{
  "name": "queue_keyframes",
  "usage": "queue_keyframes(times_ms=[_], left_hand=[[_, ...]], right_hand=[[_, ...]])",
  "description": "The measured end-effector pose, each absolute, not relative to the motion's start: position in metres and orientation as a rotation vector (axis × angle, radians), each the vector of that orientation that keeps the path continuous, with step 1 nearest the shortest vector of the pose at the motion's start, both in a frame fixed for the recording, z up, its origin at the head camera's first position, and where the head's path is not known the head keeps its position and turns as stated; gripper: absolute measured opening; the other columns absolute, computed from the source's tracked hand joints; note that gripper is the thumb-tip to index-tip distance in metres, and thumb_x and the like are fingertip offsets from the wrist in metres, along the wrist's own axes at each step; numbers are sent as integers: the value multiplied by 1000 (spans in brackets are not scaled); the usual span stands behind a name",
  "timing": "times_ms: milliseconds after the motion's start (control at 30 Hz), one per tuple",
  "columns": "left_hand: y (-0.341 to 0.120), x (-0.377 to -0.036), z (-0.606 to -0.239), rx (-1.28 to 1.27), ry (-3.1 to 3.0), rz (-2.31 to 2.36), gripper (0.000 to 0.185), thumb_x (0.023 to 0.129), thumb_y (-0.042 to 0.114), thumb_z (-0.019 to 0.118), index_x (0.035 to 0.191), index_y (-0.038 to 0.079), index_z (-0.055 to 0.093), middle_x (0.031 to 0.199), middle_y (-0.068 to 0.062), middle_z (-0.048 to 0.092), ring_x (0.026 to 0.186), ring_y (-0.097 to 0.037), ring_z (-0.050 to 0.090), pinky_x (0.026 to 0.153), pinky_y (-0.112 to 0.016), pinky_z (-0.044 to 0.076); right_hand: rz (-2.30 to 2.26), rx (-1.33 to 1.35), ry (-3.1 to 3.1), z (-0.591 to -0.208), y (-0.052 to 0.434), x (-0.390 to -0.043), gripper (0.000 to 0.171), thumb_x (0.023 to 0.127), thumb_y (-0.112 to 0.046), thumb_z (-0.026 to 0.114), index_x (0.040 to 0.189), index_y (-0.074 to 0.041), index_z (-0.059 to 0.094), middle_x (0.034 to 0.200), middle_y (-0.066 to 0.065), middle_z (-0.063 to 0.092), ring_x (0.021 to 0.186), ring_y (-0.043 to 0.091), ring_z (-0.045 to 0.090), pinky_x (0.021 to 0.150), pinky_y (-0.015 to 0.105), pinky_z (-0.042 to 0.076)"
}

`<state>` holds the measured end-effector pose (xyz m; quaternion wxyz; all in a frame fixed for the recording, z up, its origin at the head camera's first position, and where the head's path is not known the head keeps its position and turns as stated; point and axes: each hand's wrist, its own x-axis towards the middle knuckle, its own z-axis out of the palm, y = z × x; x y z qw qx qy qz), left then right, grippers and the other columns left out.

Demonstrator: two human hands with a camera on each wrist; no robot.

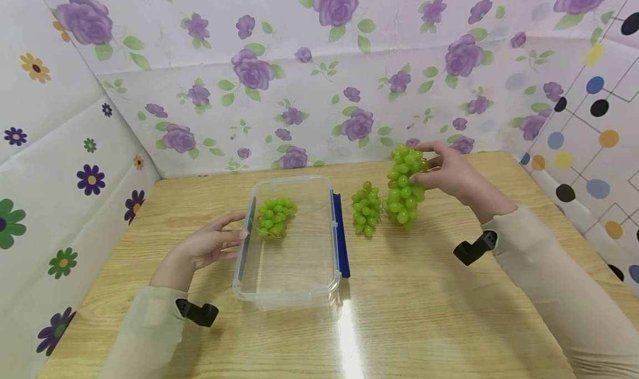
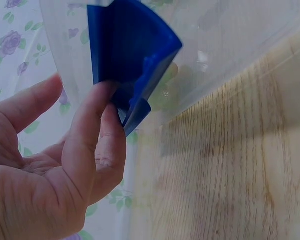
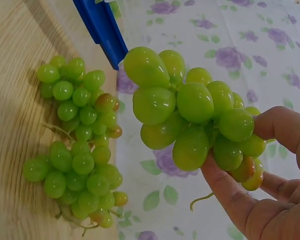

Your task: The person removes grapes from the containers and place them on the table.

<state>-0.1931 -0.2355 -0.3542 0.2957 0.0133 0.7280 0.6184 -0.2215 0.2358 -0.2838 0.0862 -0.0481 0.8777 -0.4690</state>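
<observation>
My right hand (image 1: 444,173) pinches a bunch of green grapes (image 3: 190,110) between thumb and fingers, a thin stem dangling below it. In the head view that held bunch overlaps another grape bunch (image 1: 403,207), and a smaller bunch (image 1: 366,210) lies just left of it on the table. My left hand (image 1: 212,243) is at the left side of a clear plastic container (image 1: 294,296), relaxed fingers touching its side and the blue latch flap (image 2: 135,45). Inside the container, toward its back left, sits one more grape bunch (image 1: 274,217).
A second blue latch flap (image 1: 340,235) hangs outward from the container's right side. The wooden table (image 1: 414,312) ends at a flowered cloth (image 1: 299,90) behind, with patterned sheets (image 1: 45,212) on both sides.
</observation>
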Motion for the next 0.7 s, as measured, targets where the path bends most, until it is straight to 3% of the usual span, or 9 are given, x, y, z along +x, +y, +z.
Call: queue_keyframes(times_ms=[233,467,700], left_hand=[[-235,-193,-353,38,1945,1631,77,97,18,55,154,12,4,153,-26,10,140,-44,19,88,-27,51],[-235,-194,-353,52,1972,1611,76,97,20,55,154,12,5,151,-26,15,136,-41,28,89,-27,51],[-235,-193,-354,42,1980,1601,75,97,21,55,154,13,7,150,-25,17,133,-36,33,91,-29,50]], right_hand=[[-1376,-135,2630,-291,247,-223,73,88,-15,67,148,-11,27,131,26,42,114,35,48,85,39,50],[-1339,-143,2618,-299,255,-224,75,89,-17,66,150,-8,23,131,28,41,114,36,48,85,39,50],[-1307,-181,2630,-309,263,-224,75,89,-16,66,150,-5,24,132,29,40,117,38,45,86,44,49]])
